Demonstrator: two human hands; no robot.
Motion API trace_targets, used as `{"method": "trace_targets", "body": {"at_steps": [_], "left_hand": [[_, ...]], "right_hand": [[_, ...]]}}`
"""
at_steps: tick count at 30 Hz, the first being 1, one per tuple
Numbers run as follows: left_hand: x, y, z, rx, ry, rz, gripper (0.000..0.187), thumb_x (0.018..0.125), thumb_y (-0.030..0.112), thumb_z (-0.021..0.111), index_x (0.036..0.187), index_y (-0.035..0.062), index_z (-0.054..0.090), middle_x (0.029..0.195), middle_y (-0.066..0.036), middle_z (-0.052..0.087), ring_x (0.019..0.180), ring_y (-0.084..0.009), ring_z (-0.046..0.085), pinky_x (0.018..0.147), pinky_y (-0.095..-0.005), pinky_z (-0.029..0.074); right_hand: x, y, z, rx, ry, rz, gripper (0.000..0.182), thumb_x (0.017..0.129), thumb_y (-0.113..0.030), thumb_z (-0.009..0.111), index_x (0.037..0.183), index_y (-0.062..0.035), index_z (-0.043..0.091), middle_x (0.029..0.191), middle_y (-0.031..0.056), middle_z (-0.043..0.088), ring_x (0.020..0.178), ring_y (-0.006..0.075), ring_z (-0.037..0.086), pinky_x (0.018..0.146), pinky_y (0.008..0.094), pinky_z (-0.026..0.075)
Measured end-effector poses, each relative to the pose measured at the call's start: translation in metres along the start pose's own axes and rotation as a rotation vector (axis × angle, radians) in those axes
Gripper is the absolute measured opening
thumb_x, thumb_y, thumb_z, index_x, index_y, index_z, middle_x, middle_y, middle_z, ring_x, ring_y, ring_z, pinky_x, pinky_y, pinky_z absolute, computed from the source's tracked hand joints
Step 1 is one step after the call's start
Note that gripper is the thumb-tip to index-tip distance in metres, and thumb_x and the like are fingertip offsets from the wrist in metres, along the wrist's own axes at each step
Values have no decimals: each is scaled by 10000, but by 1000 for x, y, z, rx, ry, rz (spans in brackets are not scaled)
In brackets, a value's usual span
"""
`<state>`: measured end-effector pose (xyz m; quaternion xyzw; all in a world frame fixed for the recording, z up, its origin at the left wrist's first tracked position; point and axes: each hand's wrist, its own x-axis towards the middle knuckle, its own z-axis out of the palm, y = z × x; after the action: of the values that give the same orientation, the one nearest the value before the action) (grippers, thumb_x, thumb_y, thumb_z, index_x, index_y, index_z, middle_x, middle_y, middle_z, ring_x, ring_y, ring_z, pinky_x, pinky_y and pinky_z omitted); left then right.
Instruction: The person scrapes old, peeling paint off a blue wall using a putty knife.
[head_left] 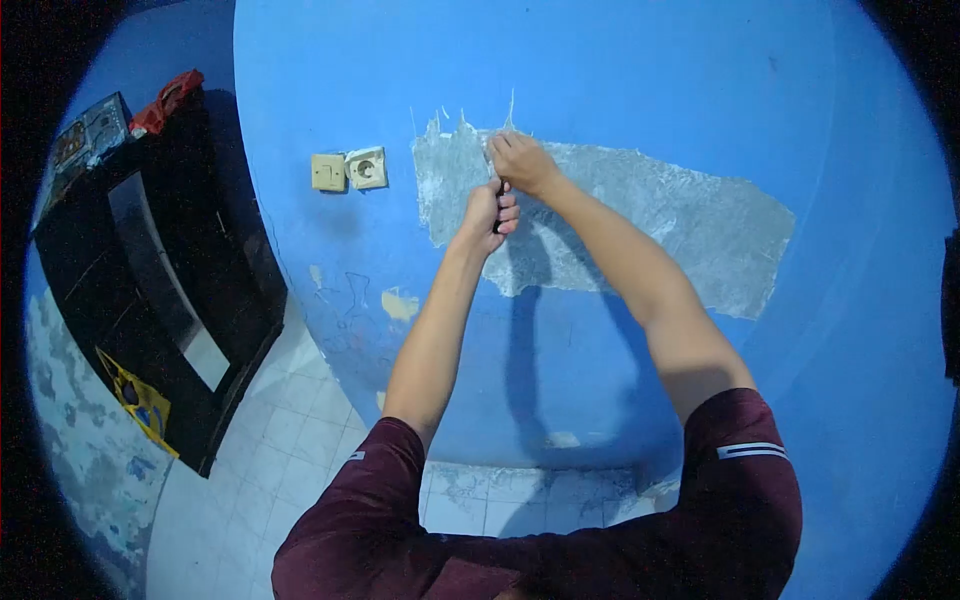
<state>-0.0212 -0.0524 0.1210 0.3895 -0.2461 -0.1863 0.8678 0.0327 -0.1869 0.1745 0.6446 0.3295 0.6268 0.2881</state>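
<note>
In front of me is a blue wall [640, 80] with a bare grey patch [680, 220] where the paint is gone. Its upper edge is ragged, with thin pale streaks running up from it. My left hand [487, 213] is wrapped round a black-handled tool [499, 222], held against the patch. The tool's working end is hidden by my hands. Just above, my right hand [522, 162] is closed at the patch's top edge, fingertips pinched together. Whatever lies between those fingers is too small or hidden to name.
A yellowed switch [328, 172] and a socket [367, 168] sit on the wall left of the patch. A dark cabinet [190, 200] stands at far left, with a red plastic bag [170, 100] on top and a yellow bag [140, 400] low down. The floor is white tile [270, 470].
</note>
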Motion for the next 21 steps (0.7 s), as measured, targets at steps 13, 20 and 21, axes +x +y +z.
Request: {"method": "trace_targets", "body": {"at_steps": [13, 20, 21], "left_hand": [[6, 7, -5, -31, -18, -51, 215, 1011, 288, 351, 853, 151, 402, 557, 53, 286, 404, -72, 236, 329, -234, 177], [17, -14, -7, -243, -7, -24, 267, 1028, 342, 348, 852, 146, 396, 558, 52, 292, 402, -81, 258, 331, -251, 201], [14, -2, -21, -180, -91, -28, 280, 1031, 347, 344, 846, 143, 396, 555, 50, 290, 401, -83, 256, 331, -253, 201]], "right_hand": [[11, 5, -3, 80, -313, 6, 229, 739, -152, 582, 913, -4, 593, 894, 108, 592, 878, 262, 612, 738, 352, 523], [5, 14, -5, 54, -252, -62, 296, 757, -155, 590, 988, 28, 619, 968, 118, 625, 938, 254, 619, 796, 352, 524], [7, 10, -5, 37, -260, -61, 296, 757, -155, 590, 988, 28, 619, 968, 118, 625, 938, 254, 619, 796, 352, 524]]}}
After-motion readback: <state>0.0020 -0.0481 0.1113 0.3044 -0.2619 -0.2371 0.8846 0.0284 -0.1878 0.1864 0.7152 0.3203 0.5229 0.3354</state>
